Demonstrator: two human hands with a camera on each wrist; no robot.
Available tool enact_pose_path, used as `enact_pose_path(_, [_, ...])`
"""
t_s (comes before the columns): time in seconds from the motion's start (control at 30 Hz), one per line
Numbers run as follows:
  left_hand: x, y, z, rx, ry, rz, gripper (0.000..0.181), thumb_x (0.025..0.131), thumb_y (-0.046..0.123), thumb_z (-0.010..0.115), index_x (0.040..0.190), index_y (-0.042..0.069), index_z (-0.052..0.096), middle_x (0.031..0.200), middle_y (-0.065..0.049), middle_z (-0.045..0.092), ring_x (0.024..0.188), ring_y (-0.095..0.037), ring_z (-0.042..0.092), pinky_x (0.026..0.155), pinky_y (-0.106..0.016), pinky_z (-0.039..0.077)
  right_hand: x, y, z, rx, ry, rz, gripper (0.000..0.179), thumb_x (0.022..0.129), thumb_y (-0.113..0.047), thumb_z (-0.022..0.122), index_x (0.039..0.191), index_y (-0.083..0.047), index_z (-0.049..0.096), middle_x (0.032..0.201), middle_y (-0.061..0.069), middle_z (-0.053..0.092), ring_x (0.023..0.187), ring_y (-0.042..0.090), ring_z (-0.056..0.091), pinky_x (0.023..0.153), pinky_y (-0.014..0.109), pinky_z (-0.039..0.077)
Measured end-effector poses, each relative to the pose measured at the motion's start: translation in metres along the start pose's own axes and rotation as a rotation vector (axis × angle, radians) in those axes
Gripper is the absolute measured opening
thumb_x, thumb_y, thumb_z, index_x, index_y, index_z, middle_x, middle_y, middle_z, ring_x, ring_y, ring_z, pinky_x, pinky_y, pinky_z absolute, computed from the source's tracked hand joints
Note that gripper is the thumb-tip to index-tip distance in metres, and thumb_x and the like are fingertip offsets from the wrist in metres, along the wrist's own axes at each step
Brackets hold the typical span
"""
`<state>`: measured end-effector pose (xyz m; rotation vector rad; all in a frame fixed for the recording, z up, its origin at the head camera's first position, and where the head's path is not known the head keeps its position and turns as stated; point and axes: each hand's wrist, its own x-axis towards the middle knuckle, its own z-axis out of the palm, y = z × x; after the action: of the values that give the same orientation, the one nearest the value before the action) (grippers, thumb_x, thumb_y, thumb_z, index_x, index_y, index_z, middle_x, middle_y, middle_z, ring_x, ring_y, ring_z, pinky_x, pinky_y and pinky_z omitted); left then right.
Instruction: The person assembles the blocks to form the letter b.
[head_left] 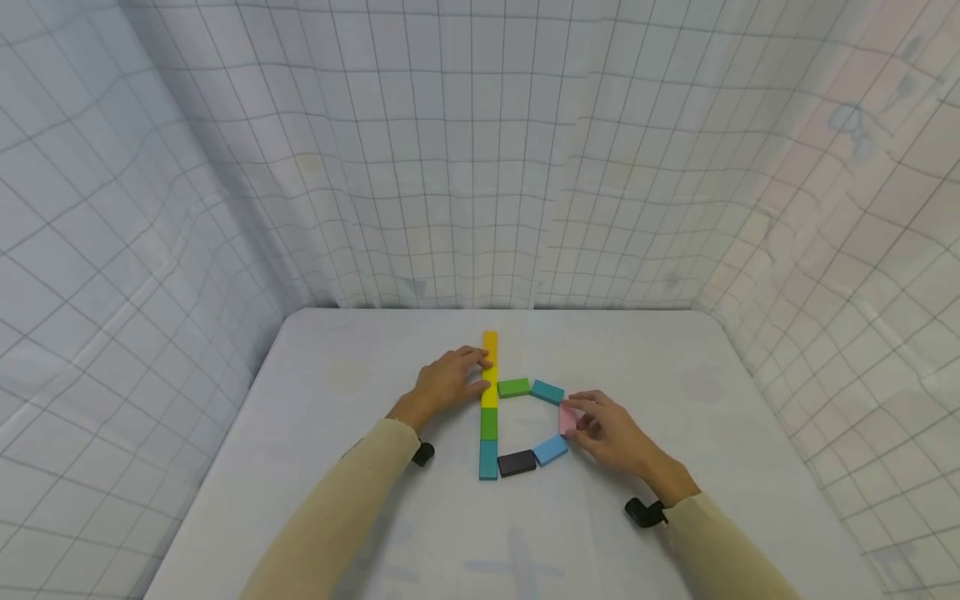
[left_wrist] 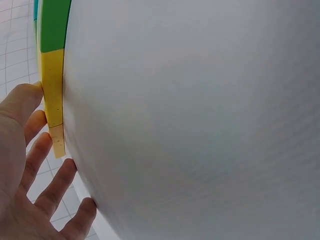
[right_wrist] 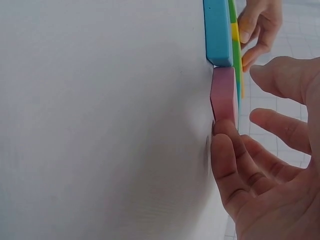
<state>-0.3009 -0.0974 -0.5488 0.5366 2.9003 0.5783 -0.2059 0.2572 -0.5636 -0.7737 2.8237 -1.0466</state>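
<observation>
A straight column of blocks lies on the table: yellow blocks (head_left: 490, 340) at the far end, then a green block (head_left: 489, 423) and a teal block (head_left: 488, 460). To its right, a curve holds a green block (head_left: 513, 387), teal block (head_left: 547, 392), pink block (head_left: 567, 419), light blue block (head_left: 551, 450) and black block (head_left: 517, 463). My left hand (head_left: 446, 379) reaches the column from the left, its thumb touching a yellow block (left_wrist: 52, 85) and its fingers spread. At the curve's right, my right hand (head_left: 611, 433) touches the pink block with fingers, the thumb apart from it.
The blocks lie on a white table (head_left: 337, 350). Grid-patterned white curtains (head_left: 487, 192) stand behind the table and along both sides. Small black devices are strapped at the left wrist (head_left: 423, 453) and right wrist (head_left: 645, 512).
</observation>
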Motion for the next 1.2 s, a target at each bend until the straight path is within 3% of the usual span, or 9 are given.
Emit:
enact_pose_path(0.63, [0.0041, 0.0018, -0.0015, 0.022, -0.023, -0.03, 0.044, 0.111, 0.043, 0.081, 0.152, 0.028, 0.073, 0.18, 0.005, 0.055, 0.164, -0.029, 0.058, 0.128, -0.065, 0.055, -0.0005, 0.0006, 0.0008, 0.006, -0.003, -0.022, 0.054, 0.107, -0.01, 0.085, 0.158, -0.002, 0.068, 0.158, 0.02, 0.067, 0.109, 0.017, 0.079, 0.094, 0.028, 0.068])
enact_pose_path(1.2, [-0.0017, 0.0075, -0.0045, 0.133, 0.014, 0.039, 0.042, 0.111, 0.042, 0.081, 0.148, 0.023, 0.076, 0.172, -0.003, 0.064, 0.156, -0.033, 0.064, 0.126, -0.06, 0.058, -0.0075, 0.0052, -0.0046, -0.031, 0.044, 0.004, 0.052, 0.107, -0.01, 0.085, 0.157, -0.005, 0.07, 0.158, 0.016, 0.067, 0.106, 0.014, 0.076, 0.093, 0.029, 0.068])
